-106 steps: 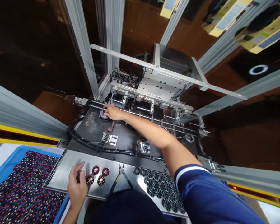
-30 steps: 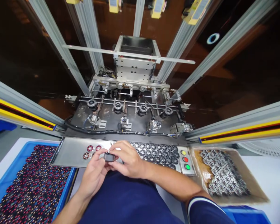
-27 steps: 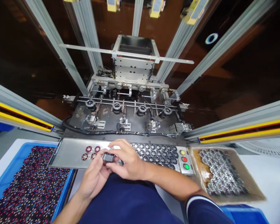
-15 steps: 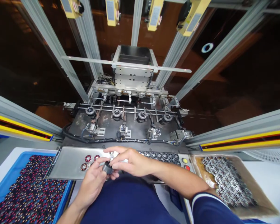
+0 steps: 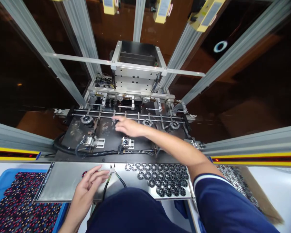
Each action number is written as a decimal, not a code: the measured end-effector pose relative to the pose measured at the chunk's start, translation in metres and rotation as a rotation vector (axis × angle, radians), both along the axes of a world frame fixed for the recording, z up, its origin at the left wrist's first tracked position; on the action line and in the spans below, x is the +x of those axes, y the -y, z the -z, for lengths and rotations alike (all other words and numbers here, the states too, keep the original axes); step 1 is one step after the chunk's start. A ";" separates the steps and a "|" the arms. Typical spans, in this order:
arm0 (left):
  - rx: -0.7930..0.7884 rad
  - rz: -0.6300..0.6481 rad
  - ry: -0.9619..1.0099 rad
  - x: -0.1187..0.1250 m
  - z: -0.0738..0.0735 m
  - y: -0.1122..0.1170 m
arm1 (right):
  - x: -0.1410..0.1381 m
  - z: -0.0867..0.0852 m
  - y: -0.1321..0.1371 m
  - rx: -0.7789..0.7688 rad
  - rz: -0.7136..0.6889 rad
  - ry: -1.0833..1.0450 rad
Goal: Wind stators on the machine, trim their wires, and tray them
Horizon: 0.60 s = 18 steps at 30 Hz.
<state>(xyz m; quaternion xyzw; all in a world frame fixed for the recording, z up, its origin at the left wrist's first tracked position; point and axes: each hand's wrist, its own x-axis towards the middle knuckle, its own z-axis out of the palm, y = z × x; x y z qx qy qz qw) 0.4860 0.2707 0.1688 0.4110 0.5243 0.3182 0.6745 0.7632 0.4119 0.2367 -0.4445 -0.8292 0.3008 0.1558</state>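
My right hand [image 5: 127,126] reaches into the machine over the black base plate [image 5: 106,132]. Its fingertips are pinched on a small dark round part [image 5: 115,122] at the second fixture from the left, and the hand is slightly blurred. My left hand [image 5: 88,183] rests on the steel tray [image 5: 60,181] with fingers stretched out. Its fingertips cover the red wound parts [image 5: 84,174]. A pair of wire cutters [image 5: 112,174] lies just right of that hand.
Round fixtures [image 5: 86,119] [image 5: 147,122] [image 5: 174,125] sit along the rail. Several dark unwound parts [image 5: 165,178] fill the tray's right half. A blue bin [image 5: 14,204] of wound parts stands at the left and a cardboard box [image 5: 247,187] at the right. Aluminium posts frame the opening.
Both hands held the dark part together above the tray. My right hand has since carried it forward to the second fixture, and my left hand has dropped flat onto the tray.
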 end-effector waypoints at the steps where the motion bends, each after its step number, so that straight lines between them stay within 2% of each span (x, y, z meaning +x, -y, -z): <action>1: -0.005 -0.016 -0.033 -0.002 0.003 0.000 | 0.005 0.009 -0.023 0.001 0.035 0.037; 4: -0.037 -0.040 -0.076 -0.009 0.011 0.004 | 0.013 0.038 -0.071 -0.013 0.067 0.118; 8: -0.094 -0.043 -0.109 -0.017 0.022 0.012 | 0.014 0.064 -0.087 -0.012 0.043 0.183; 13: -0.103 -0.017 -0.131 -0.018 0.032 0.012 | 0.013 0.072 -0.088 -0.015 0.035 0.263; 18: -0.097 -0.005 -0.134 -0.011 0.030 0.012 | 0.003 0.074 -0.091 -0.036 0.063 0.354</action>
